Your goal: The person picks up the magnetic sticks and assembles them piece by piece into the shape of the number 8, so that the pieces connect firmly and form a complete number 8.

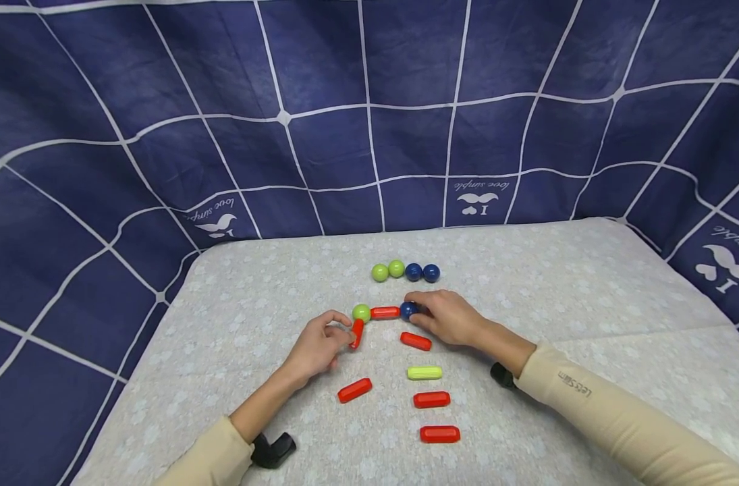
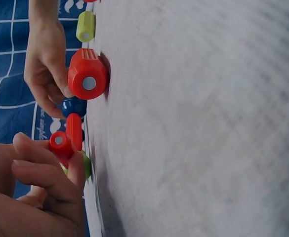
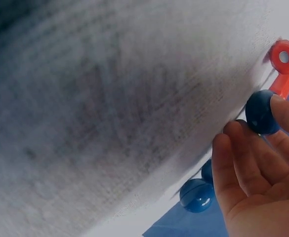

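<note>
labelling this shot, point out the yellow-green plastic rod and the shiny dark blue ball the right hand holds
Yellow-green plastic rod [image 1: 424,372]: head view, middle of its upper side.
Held shiny dark blue ball [image 3: 260,112]: right wrist view, middle of its visible side.

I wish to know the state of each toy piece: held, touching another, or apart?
Left red rod: pinched by the left hand, touching the front green ball.
Front green ball: touching two red rods.
Upper red rod: touching both front balls.
Front blue ball: held by the right hand.
Four other red rods: apart.
Yellow-green rod: apart.
Two back green balls: side by side, unheld.
Two back blue balls: side by side, unheld.
</note>
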{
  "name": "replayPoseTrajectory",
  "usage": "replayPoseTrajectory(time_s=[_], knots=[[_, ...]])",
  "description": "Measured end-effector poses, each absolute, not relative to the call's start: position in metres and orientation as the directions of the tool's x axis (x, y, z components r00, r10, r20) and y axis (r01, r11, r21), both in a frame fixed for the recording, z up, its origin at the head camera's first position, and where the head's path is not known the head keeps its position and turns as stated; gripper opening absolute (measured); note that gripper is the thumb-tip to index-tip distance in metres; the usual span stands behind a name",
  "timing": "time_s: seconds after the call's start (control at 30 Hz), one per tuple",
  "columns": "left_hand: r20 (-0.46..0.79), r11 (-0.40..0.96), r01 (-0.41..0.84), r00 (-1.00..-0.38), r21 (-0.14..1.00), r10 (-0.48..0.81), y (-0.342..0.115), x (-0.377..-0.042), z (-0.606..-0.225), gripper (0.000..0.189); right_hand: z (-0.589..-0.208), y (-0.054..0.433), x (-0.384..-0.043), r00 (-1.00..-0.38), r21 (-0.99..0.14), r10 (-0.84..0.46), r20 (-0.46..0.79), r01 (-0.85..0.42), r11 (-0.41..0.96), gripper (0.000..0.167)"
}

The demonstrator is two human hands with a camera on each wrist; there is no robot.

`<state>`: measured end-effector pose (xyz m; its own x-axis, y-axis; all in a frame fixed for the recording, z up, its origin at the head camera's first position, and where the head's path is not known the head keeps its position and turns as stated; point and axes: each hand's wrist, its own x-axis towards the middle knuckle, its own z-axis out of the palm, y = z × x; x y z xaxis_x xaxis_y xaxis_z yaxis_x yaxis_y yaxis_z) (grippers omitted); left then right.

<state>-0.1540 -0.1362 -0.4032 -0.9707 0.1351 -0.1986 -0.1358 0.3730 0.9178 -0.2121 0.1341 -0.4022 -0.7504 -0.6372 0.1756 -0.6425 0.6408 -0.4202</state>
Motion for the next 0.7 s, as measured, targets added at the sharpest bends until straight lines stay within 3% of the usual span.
replayPoseTrajectory(time_s=[0.37,0.7], knots=[[-0.201,0.359,-0.099,-0.945,0.928,0.26,-0.134,-0.1565,-0.4048,0.027,-0.4019,0.1341,-0.2116,-0.753,-0.421,-0.633,0.177,-0.64,0.643,0.03],[-0.192,0.387,-0.086,-0.95,0.918,0.245,-0.1313,-0.1561,-0.4071,0.029,-0.4018,0.1342,-0.2109,-0.746,-0.412,-0.642,0.178,-0.649,0.64,0.029]])
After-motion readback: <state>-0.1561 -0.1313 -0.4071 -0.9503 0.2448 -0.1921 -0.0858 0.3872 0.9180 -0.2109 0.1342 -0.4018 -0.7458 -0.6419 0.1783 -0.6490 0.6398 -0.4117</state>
